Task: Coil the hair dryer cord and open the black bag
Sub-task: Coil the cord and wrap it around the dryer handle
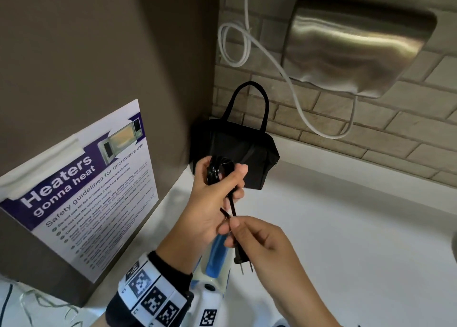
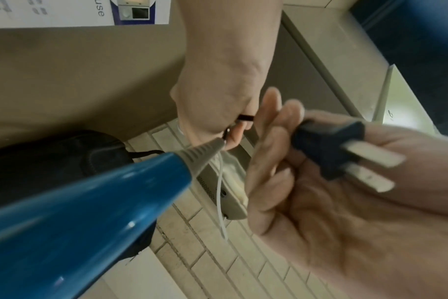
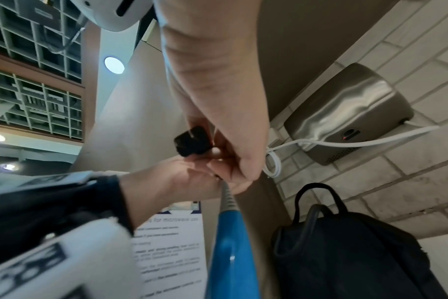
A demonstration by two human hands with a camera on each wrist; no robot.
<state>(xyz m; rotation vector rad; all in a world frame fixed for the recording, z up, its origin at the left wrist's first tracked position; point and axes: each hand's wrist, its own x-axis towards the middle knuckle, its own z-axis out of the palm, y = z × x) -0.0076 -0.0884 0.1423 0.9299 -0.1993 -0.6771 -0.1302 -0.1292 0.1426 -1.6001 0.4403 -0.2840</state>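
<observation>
My left hand (image 1: 222,175) grips a bundle of black cord loops (image 1: 216,172) in its curled fingers, just in front of the black bag (image 1: 237,151). From the loops a short length of cord runs down to my right hand (image 1: 232,227), which pinches it right above the black two-prong plug (image 1: 241,256). The plug (image 2: 328,149) lies against the right palm, prongs out. Below both hands, the blue and white hair dryer (image 1: 217,255) points its handle up at them. The bag stands shut in the corner, handles upright.
A steel hand dryer (image 1: 356,44) is mounted on the brick wall, its white cable (image 1: 247,47) looping down behind the bag. A microwave safety poster (image 1: 81,195) is taped to the brown panel on the left. The white counter (image 1: 346,227) stretches to the right.
</observation>
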